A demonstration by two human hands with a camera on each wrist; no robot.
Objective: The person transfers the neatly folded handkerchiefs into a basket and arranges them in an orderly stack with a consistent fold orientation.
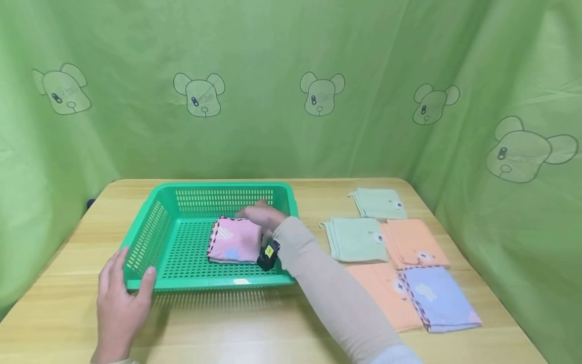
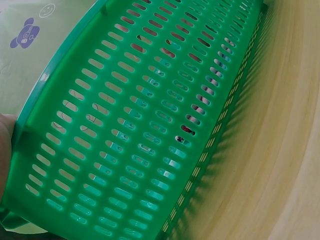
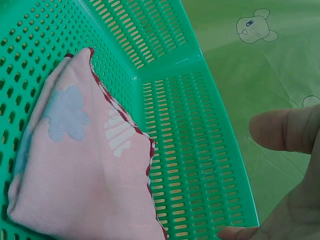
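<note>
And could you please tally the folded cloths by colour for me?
Pink cloth: 1
Green cloths: 2
Orange cloths: 2
Blue cloth: 1
Total: 6

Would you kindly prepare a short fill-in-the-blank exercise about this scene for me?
The cloth inside the basket is mainly ____.
The person's ____ hand touches the basket's near corner.
To the basket's right, ____ folded cloths are visible on the table.
The curtain behind the table is mainly ____.

Missing words: pink; left; five; green.
</note>
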